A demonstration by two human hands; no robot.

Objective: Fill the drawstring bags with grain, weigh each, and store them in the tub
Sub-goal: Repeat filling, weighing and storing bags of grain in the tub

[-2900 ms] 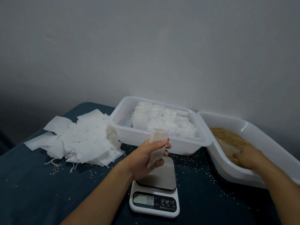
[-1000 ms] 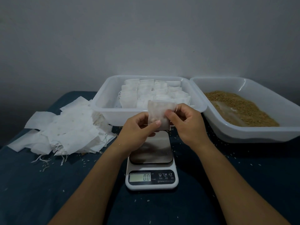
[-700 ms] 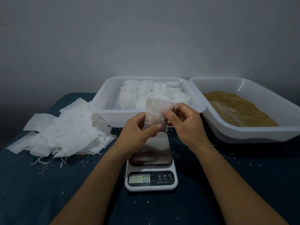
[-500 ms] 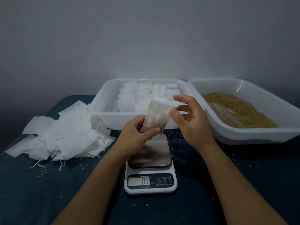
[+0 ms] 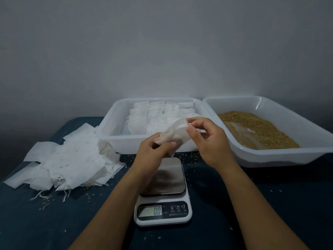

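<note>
Nearest stood the scale (image 5: 163,193), its plate bare and its display at zero. Just above it the two hands met on one small bag (image 5: 175,133), held in the air and tilted. The left hand (image 5: 153,154) gripped the bag's lower end with fingers curled round it. The right hand (image 5: 210,139) pinched the upper edge near the mouth between thumb and forefinger; whether it had the string itself could not be told.

The bag looked soft, thin and light, likely to sag and spill if tipped mouth down. Its fuller lower end seemed the safest place to hold, with the mouth kept up.

To the left lay a heap of empty bags (image 5: 72,159). Beyond the hands sat the tub (image 5: 111,123) with filled bags in rows, and to its right the tray (image 5: 270,156) of grain (image 5: 259,127).
</note>
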